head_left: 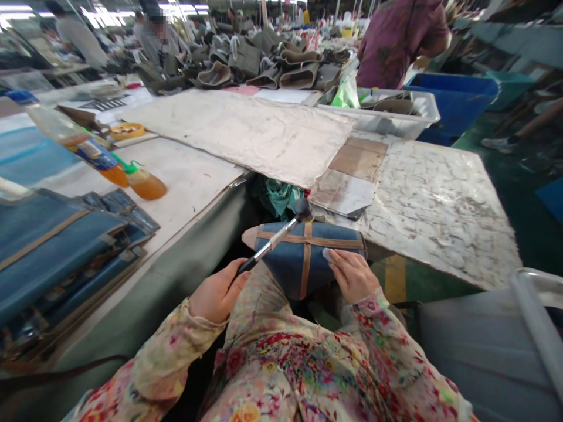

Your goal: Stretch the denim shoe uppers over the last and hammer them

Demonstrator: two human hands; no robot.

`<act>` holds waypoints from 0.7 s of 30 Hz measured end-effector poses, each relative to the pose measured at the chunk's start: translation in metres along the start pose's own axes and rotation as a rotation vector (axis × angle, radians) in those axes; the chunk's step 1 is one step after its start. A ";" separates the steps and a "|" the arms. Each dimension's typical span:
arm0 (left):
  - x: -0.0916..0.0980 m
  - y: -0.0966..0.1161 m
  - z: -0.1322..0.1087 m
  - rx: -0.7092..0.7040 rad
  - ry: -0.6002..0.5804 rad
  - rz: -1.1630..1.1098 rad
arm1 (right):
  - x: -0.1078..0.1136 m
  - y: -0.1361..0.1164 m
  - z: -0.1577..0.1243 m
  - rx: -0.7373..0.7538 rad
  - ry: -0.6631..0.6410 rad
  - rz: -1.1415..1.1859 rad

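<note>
A blue piece (285,266) with crossed tan straps lies over my lap. My left hand (219,291) is wrapped round the dark handle of a hammer-like tool (269,245), whose round black head is above the far edge of the blue piece. On the right part of that piece rests my right hand (352,274), its fingers pressed together on a small whitish wad (328,254).
Stacked blue pieces (39,246), a glue bottle (147,183) and a larger bottle (73,138) are on the left table. A marked board (444,193) lies right, above a grey bin (475,340). A person (398,41) stands beyond a white crate (413,124).
</note>
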State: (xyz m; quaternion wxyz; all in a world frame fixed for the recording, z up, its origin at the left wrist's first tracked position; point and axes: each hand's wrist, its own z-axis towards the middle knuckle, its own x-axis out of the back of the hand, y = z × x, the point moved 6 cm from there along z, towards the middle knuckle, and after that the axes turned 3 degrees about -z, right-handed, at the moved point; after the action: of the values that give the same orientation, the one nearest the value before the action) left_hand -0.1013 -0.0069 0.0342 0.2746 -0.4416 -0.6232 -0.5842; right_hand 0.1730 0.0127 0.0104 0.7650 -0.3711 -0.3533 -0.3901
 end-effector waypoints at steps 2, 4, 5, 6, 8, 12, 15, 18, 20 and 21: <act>-0.006 -0.002 -0.001 0.018 -0.084 0.025 | -0.001 0.000 0.001 -0.001 0.003 -0.013; -0.008 -0.001 0.001 -0.004 -0.102 0.021 | -0.002 0.000 0.000 -0.004 0.000 -0.020; -0.005 0.001 0.002 -0.018 -0.064 0.003 | -0.002 0.000 0.000 -0.006 -0.003 -0.020; -0.002 0.002 0.004 -0.028 -0.012 -0.020 | -0.002 0.000 -0.001 -0.008 -0.008 -0.019; 0.002 0.005 0.007 -0.028 0.054 -0.054 | -0.002 -0.001 -0.004 -0.016 -0.013 -0.019; -0.018 0.014 0.014 -0.031 -0.112 -0.008 | 0.000 -0.002 -0.012 -0.031 -0.021 -0.030; -0.027 0.034 0.020 -0.092 -0.129 -0.017 | 0.002 -0.003 -0.017 -0.024 -0.001 -0.035; -0.026 0.062 0.026 -0.185 -0.054 -0.064 | 0.003 -0.001 -0.022 -0.029 0.025 -0.038; -0.032 0.075 0.030 -0.210 -0.110 -0.028 | 0.002 0.000 -0.024 -0.018 0.021 -0.050; -0.038 0.079 0.032 -0.212 -0.162 0.007 | 0.001 0.001 -0.025 -0.001 0.018 -0.056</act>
State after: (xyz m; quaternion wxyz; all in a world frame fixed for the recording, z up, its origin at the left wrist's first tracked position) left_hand -0.0097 0.0095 0.0348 0.1769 -0.5160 -0.5764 -0.6084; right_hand 0.1805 -0.0086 -0.0005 0.7566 -0.3579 -0.3567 -0.4150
